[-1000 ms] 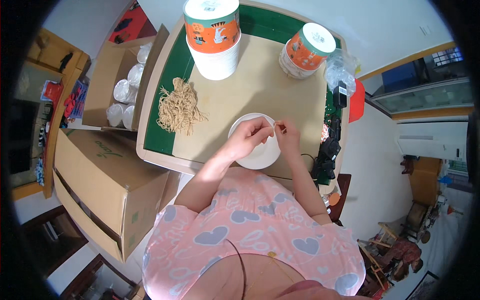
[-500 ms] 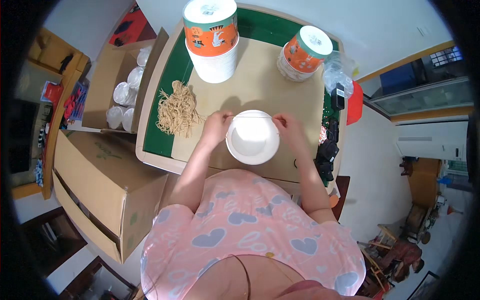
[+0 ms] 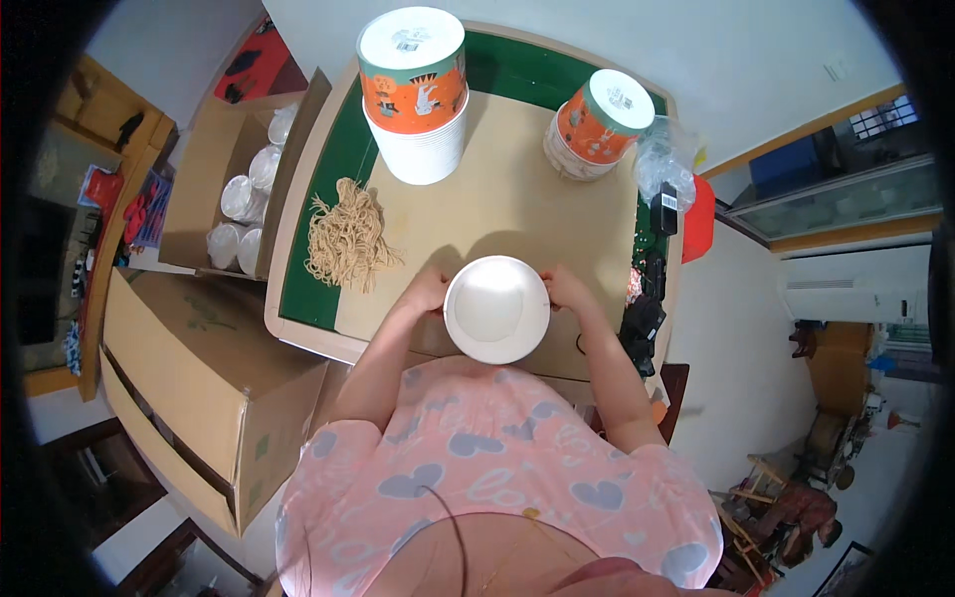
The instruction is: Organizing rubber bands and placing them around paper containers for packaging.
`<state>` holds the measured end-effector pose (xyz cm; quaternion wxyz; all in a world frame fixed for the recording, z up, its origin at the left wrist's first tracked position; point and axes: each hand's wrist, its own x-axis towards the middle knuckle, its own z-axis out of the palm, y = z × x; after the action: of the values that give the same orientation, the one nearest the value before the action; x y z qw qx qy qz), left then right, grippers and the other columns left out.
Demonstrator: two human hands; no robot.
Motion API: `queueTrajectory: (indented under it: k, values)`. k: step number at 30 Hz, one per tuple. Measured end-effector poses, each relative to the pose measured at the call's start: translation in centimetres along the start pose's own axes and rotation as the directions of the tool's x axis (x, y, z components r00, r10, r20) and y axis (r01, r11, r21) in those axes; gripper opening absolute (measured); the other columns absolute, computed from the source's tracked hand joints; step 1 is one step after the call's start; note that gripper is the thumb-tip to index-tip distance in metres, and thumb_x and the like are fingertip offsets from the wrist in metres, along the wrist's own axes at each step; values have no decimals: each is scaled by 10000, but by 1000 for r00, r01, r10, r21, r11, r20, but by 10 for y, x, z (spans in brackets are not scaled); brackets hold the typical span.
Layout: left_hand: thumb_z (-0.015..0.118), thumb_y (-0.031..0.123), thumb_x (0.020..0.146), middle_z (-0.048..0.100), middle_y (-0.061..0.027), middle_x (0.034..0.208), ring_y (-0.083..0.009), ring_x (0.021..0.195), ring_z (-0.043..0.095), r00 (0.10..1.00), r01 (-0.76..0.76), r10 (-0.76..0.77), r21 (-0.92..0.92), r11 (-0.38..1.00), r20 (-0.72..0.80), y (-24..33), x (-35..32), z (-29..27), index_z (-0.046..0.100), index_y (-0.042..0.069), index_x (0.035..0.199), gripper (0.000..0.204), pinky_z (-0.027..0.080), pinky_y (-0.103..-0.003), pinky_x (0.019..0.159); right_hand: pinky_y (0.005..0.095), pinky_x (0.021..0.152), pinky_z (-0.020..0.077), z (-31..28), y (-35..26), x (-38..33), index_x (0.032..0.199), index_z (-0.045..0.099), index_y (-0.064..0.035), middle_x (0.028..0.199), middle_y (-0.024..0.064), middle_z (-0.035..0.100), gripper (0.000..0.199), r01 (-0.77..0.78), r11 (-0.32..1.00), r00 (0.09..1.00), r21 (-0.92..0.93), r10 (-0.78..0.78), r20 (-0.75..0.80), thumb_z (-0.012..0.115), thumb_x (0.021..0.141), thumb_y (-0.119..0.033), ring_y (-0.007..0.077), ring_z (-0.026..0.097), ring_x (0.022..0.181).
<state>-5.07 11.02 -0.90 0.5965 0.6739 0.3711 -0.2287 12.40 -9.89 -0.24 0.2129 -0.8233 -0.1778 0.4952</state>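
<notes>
A round white paper bucket [image 3: 496, 309] is close to my body at the table's near edge, its open mouth facing up. My left hand [image 3: 427, 292] grips its left side, with the fingertips partly hidden by the wall. On the opposite side my right hand [image 3: 564, 289] is closed at the rim. No cord shows across the mouth, and whether the fingers still pinch a cord end is too small to tell. A tangled heap of beige cords [image 3: 350, 239] lies left of my left hand.
Behind stands a tall stack of white buckets [image 3: 418, 154] topped by an orange-green one [image 3: 413, 95]; a shorter stack [image 3: 602, 119] stands right. Black devices [image 3: 645, 318] and clear plastic bags [image 3: 667, 159] line the right edge. Cardboard boxes [image 3: 199, 388] are at left, one holding wrapped white items [image 3: 242, 199].
A thin cord was stretched across the bucket's mouth between my hands; it no longer shows there. Both hands have lowered to the bucket's sides, and the bucket has come slightly toward me.
</notes>
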Motion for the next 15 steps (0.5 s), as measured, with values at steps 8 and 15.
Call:
queueTrajectory:
  k: [8, 15]
  values:
    - [539, 122, 856, 646, -173, 925, -358, 727, 622, 251, -605, 823, 581, 545, -510, 186, -57, -16, 628, 106, 1082, 244, 497, -426, 635, 285, 619, 484, -161, -109, -80, 1035, 644, -8, 891, 50, 664, 243, 413, 859, 662, -304, -512, -548, 508, 915, -169, 118, 597, 698]
    - [549, 71, 838, 523, -141, 1266, -252, 1024, 584, -83, -826, 864, 519, 219, -497, 318, 7, -7, 544, 112, 1229, 394, 471, -285, 847, 280, 909, 438, -273, -142, -30, 1200, 551, 29, 1135, 92, 597, 331, 881, 470, 278, 59, -413, -868, 477, 948, -173, 149, 563, 1030]
